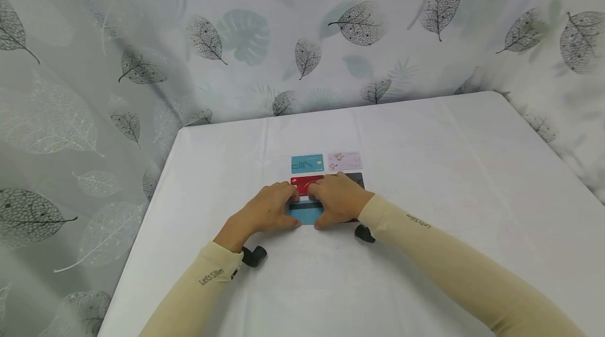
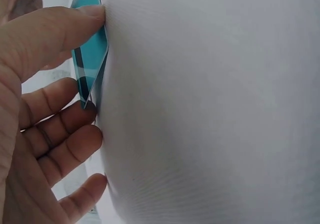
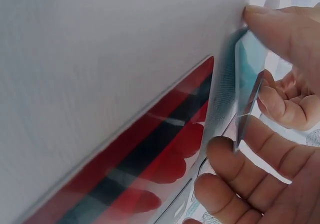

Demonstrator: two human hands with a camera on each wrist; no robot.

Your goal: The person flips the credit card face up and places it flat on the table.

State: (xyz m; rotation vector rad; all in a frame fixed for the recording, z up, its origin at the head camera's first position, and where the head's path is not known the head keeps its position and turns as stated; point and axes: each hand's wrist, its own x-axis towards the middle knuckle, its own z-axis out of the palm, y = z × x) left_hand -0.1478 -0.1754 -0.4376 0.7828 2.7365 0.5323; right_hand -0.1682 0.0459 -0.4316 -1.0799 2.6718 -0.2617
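A blue bank card (image 1: 304, 214) with a dark stripe lies low over the white table between both hands. My left hand (image 1: 269, 208) holds its left end, the thumb on the near edge and the fingertips by the far edge. My right hand (image 1: 341, 198) holds its right end in the same manner. A red card (image 1: 306, 183) lies just beyond, partly covered by the fingers. The right wrist view shows a red card with a black stripe (image 3: 150, 129) flat beside the blue card (image 3: 248, 58); in the head view my right hand mostly hides it.
Farther back lie a teal card (image 1: 307, 164) and a pink patterned card (image 1: 345, 161) side by side. A dark card (image 1: 356, 177) shows from under the right hand. White cloth covers the table (image 1: 449, 169); a leaf-print curtain (image 1: 307, 38) surrounds it at the back and sides.
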